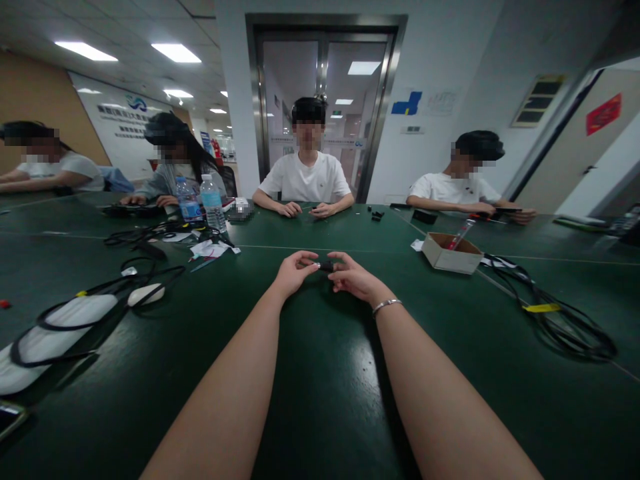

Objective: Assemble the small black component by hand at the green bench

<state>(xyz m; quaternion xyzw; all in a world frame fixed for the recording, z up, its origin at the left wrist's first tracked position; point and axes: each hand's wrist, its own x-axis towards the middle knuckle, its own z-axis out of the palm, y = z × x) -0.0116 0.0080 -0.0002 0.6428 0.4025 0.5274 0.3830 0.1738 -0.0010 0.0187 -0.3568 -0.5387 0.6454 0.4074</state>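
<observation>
Both my arms reach forward over a dark green table (320, 400). My left hand (294, 271) and my right hand (354, 277) meet at the table's middle and pinch a small black part (327, 266) between their fingertips. The part has a short silvery end toward the left hand. A silver bracelet (386, 305) circles my right wrist. Details of the part are too small to make out.
A small cardboard box (451, 252) with a red-tipped tool stands to the right, a coil of black cable (560, 313) beyond it. Left lie black cables, a white mouse (145, 294), white pads and two water bottles (213, 203). Several people sit across the table.
</observation>
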